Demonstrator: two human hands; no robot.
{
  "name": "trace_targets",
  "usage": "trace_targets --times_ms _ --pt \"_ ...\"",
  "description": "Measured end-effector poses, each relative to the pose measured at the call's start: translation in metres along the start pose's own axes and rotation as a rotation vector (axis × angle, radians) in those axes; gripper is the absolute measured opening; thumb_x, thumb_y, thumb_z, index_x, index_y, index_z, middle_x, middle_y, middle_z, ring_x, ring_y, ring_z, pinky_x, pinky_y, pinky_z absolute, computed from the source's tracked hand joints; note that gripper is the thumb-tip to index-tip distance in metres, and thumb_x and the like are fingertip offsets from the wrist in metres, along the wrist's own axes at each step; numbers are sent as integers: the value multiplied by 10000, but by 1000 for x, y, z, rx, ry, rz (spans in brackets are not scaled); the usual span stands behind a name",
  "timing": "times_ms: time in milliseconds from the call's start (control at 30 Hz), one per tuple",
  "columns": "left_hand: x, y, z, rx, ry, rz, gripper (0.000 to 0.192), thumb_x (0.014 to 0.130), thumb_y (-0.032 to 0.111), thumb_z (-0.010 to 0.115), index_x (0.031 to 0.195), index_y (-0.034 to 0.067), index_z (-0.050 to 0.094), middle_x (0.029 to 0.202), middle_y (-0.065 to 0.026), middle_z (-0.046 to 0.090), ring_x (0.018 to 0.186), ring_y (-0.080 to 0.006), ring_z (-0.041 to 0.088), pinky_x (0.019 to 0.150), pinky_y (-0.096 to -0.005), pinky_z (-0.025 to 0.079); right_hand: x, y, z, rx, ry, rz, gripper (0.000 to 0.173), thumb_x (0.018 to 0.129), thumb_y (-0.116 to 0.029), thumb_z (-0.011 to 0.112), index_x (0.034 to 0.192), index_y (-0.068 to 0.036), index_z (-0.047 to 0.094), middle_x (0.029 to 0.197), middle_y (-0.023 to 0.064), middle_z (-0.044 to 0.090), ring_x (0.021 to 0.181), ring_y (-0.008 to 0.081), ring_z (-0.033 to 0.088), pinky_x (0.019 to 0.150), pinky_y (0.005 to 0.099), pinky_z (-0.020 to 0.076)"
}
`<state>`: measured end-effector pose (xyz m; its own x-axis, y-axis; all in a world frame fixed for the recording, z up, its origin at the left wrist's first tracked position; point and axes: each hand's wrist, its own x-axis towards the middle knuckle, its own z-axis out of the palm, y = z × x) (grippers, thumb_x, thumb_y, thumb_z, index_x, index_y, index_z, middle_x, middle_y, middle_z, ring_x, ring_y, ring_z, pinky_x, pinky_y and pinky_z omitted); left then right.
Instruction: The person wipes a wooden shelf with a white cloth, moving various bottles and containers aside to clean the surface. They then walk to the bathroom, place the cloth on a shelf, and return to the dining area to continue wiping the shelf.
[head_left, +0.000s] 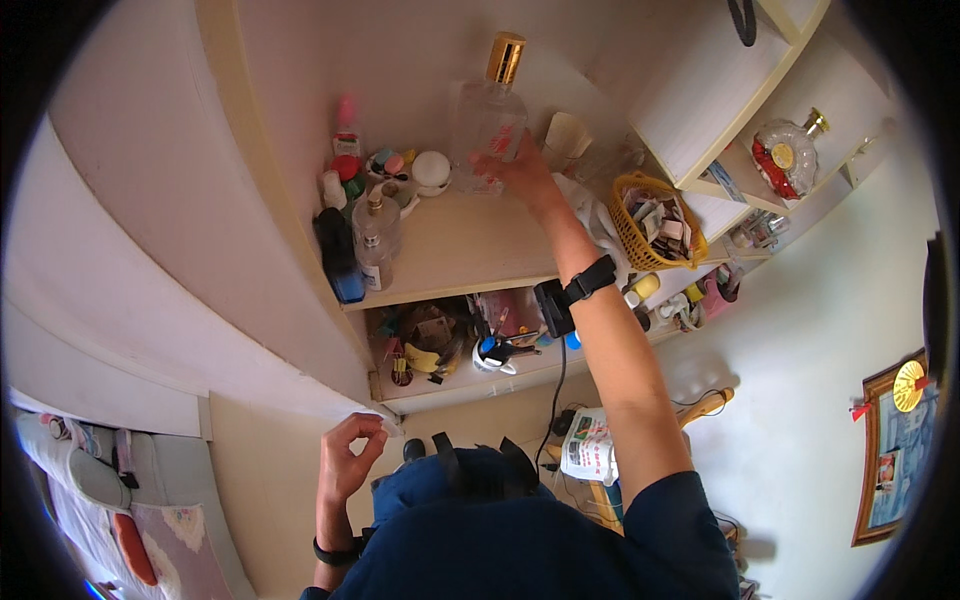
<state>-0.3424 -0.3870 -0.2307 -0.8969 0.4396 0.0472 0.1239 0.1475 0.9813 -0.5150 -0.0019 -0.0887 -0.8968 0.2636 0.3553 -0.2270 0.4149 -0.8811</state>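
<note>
My right hand (517, 169) reaches onto the upper shelf board (472, 240) and grips a large clear glass bottle (487, 112) with a gold cap and red print. The bottle stands upright, leaning slightly, near the shelf's back wall. My left hand (349, 454) is low in front of the cabinet, thumb and fingers pinching a small whitish, thin piece (390, 427), perhaps tissue. Left of the bottle are a round white lidded jar (431, 171) and a dish of small items (390, 163). Beside my right forearm lies a crumpled white cloth (589, 206).
Small glass bottles (375, 225) and a dark blue object (341, 259) crowd the shelf's left edge. A yellow plastic basket (652, 225) of small things stands right. A mug of pens (495, 352) occupies the lower shelf. A cable (559, 405) hangs from my right wrist device.
</note>
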Motion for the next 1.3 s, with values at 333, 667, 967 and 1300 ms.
trace_targets --times_ms 333,667,967,1300 --pt "1 0 0 7 -25 31 81 833 6 654 890 -47 634 948 -98 657 820 -121 612 756 -258 512 -7 2 7 228 95 56 754 733 -182 834 1267 13 338 1101 114 587 1002 195 601 889 330 496" --pt "1 2 -1 -3 12 9 95 814 18 680 869 -46 637 926 -105 674 779 -133 628 731 -265 512 -25 -10 -2 120 56 21 688 725 -192 822 1247 6 420 1068 95 609 942 164 613 804 309 509" --pt "18 7 12 1 -57 52 94 818 17 679 879 -41 637 921 -98 670 775 -138 635 723 -266 515 -85 -49 -22 449 53 106 653 731 -203 794 1249 5 455 1005 77 615 903 170 608 788 328 504" --pt "33 -1 23 51 -179 111 78 820 3 662 870 -36 618 936 -128 664 791 -152 634 750 -265 503 -210 -55 -38 879 -141 175 686 774 -217 784 1334 -21 439 1215 100 573 1067 193 587 896 363 506"
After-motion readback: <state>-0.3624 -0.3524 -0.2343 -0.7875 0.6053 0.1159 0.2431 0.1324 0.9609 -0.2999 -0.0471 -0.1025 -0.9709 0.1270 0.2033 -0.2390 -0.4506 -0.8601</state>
